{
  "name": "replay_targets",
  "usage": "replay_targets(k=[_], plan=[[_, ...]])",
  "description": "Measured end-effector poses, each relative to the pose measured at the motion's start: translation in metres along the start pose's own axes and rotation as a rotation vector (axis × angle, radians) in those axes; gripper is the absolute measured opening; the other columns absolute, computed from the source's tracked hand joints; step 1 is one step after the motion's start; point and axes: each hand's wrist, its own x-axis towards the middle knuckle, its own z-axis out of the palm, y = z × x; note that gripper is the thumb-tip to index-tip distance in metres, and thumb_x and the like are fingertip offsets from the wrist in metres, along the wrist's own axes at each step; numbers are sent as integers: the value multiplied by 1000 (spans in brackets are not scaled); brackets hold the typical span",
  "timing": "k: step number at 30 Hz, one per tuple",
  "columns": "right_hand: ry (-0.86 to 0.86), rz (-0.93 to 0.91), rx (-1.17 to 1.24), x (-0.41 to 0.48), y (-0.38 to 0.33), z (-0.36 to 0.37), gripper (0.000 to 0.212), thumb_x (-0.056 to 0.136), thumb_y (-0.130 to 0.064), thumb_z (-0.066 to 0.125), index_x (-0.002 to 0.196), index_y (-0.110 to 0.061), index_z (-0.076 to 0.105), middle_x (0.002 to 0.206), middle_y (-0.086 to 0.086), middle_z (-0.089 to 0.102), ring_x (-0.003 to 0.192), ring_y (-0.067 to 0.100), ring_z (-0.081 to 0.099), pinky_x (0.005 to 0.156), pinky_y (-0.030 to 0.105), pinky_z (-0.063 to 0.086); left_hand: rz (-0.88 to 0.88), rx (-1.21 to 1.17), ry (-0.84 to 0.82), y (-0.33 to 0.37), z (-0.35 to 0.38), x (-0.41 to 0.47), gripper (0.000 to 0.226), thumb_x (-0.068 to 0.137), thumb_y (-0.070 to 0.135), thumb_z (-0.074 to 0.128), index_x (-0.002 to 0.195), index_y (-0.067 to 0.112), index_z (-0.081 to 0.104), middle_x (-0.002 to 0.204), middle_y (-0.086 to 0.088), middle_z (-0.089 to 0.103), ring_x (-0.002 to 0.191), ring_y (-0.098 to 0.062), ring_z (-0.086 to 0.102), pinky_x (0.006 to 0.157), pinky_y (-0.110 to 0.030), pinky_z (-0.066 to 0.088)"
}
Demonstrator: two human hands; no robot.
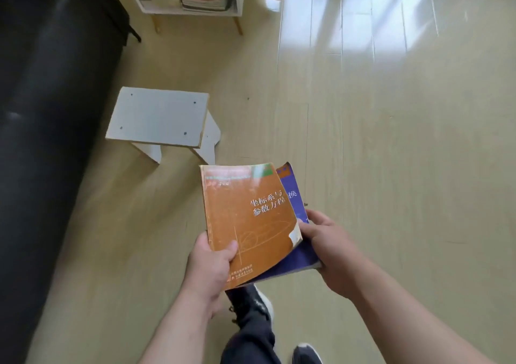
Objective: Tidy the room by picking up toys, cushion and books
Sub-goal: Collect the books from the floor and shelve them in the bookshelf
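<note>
Head view: left grip (pixel 212 266) clasps the orange paperback book (pixel 248 224), right grip (pixel 329 249) the purple paperback (pixel 303 257) beneath. Best square their edges together

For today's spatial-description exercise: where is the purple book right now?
In the head view, lower centre, the purple book lies beneath the orange book, its right edge gripped by the right hand.

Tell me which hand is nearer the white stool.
Left. The left hand grips the orange book, below the stool in view; the right hand holds the purple book, farther right.
</note>
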Motion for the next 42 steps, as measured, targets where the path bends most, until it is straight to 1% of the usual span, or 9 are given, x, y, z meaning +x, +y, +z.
replay_targets(k=[4,9,17,22,26,29,32,37,42], plan=[[-8,62,25,64,-97,7,35,101,-51,51,117,-26,69,109,-4,77,97,21,75,87,50,60,104,41,8,105,35,66,47,92,2,67,120,35,49,107,3,71,93,-24,72,77,-49,61],[85,35,-173,169,-226,22,24,98,-16,60,118,-28,58,107,-4,74,95,20,73,85,45,61,98,115,-99,256,94,161,55,84,-11,66,108,38,61,100,3,75,88,-24,74,75,-47,62],[-30,135,-21,289,-415,22,41,98,4,48,123,-26,60,116,7,71,104,30,70,79,44,61,7,246,-59,445,164,273,31,95,-1,56,118,17,66,101,-7,76,86,-29,73,74,-45,62],[37,201,-46,357,-508,15,31,97,5,39,105,-16,60,101,9,69,86,26,68,65,34,57,5,376,-17,540,230,332,55,95,-5,55,140,25,52,111,-1,67,97,-27,68,79,-37,58],[95,221,-175,385,-556,9,26,95,1,36,93,-15,56,86,10,64,73,27,66,54,29,52,-58,464,-42,592,266,354,40,92,-12,52,92,28,60,83,2,67,74,-21,66,59,-27,54],[33,300,-164,388,-579,9,30,93,2,33,91,-18,55,84,14,69,66,34,74,50,35,60,-73,588,-57,615,278,371,43,89,-11,53,108,24,67,95,-3,72,88,-26,71,74,-36,61],[-26,382,-134,393,-590,16,30,95,-2,30,94,-21,53,95,16,70,68,39,75,39,28,52,-115,690,-89,633,275,385,50,91,-9,54,129,24,63,106,-5,72,90,-26,71,69,-34,60],[-93,453,-64,406,-586,45,29,98,1,30,95,-13,56,95,15,67,78,40,75,67,45,64,-223,783,-137,640,252,403,49,95,-10,52,123,29,60,90,-1,67,83,-23,66,71,-28,53],[-28,449,-28,425,-576,87,28,101,1,37,84,-14,53,85,6,59,72,25,64,85,49,61,-304,830,-173,638,214,433,38,94,-9,52,102,26,63,98,-8,71,100,-34,69,93,-47,55]])
